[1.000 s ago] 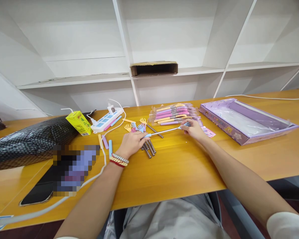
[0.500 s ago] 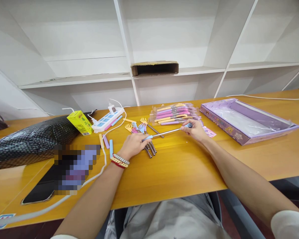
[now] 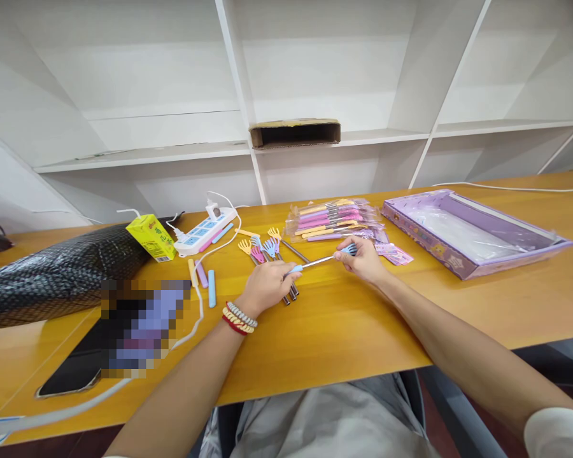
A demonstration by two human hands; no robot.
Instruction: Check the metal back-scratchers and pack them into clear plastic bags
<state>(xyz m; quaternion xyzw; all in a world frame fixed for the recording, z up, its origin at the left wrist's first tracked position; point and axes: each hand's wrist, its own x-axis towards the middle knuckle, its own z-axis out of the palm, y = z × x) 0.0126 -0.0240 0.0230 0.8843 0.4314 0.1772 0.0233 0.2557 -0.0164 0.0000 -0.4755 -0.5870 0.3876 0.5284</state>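
Observation:
A telescopic back scratcher (image 3: 318, 261) with a metal rod is held level between my two hands. My left hand (image 3: 266, 284) is closed round its light blue handle. The fingers of my right hand (image 3: 359, 257) pinch it by its blue claw-shaped head. Behind my left hand lies a bunch of back scratcher rods (image 3: 270, 247) with yellow, pink and blue claw heads, partly covered by that hand. Loose handle sleeves, one of them a blue sleeve (image 3: 212, 288), lie to its left. Beyond my right hand is a pile of bagged back scratchers (image 3: 334, 219).
A purple display box (image 3: 472, 270) with plastic film inside stands at the right. On the left are a white power strip (image 3: 205, 230) with cables, a yellow drink carton (image 3: 153, 238), a dark wrapped bundle (image 3: 62, 273) and a phone (image 3: 74, 362). Shelves rise behind the table.
The rod between my hands has shortened as my left hand moved right and my right hand came slightly left. More of the pink card beside the bagged pile shows.

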